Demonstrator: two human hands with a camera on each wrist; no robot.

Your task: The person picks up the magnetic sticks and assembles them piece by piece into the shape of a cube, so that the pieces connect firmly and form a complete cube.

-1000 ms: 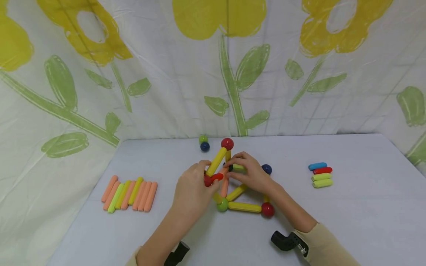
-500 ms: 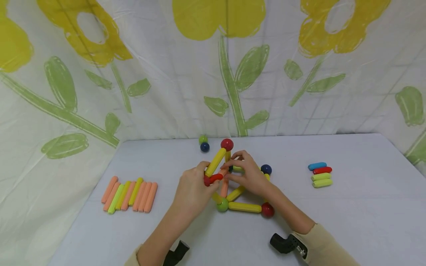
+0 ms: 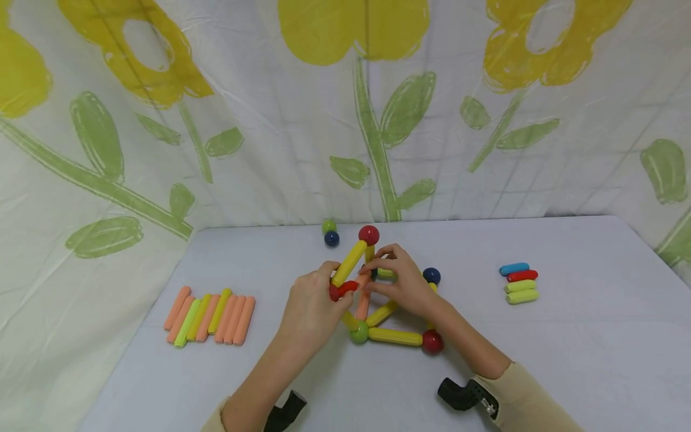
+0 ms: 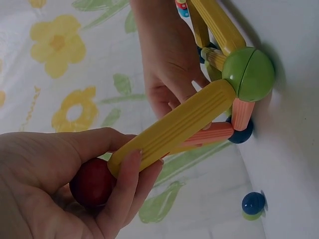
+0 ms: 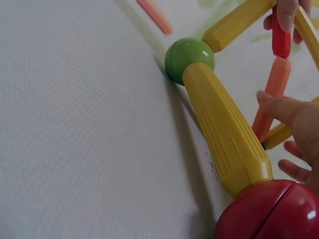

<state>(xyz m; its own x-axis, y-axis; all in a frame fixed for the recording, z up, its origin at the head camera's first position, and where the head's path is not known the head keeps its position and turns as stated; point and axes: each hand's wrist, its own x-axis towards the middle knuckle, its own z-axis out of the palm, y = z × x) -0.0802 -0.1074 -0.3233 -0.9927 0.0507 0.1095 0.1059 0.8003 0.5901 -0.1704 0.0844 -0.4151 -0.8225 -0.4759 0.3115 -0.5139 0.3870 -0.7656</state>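
My left hand (image 3: 310, 309) grips a red ball (image 4: 93, 182) in its curled fingers, at the joint with a yellow rod (image 4: 174, 124). A short red magnetic rod (image 5: 281, 42) sticks out from that hand. It meets, or nearly meets, a salmon rod (image 5: 271, 97) end to end. Thumb and fingers of my right hand (image 3: 402, 285) pinch the salmon rod. Both hands work on a standing frame of rods and balls, with a green ball (image 3: 358, 332) at its near left corner, a red ball (image 3: 432, 342) near right and a dark blue ball (image 3: 432, 276) behind. Another red ball (image 3: 369, 235) tops it.
Several salmon, yellow and green rods (image 3: 210, 317) lie in a row on the left of the white table (image 3: 594, 360). Short blue, red and green rods (image 3: 520, 282) lie at the right. A green ball (image 3: 329, 226) and a dark blue ball (image 3: 332, 239) sit at the back edge.
Both hands stay almost in place. The red rod's free end has tilted slightly and come nearer the salmon rod, while the right fingers have shifted slightly left.
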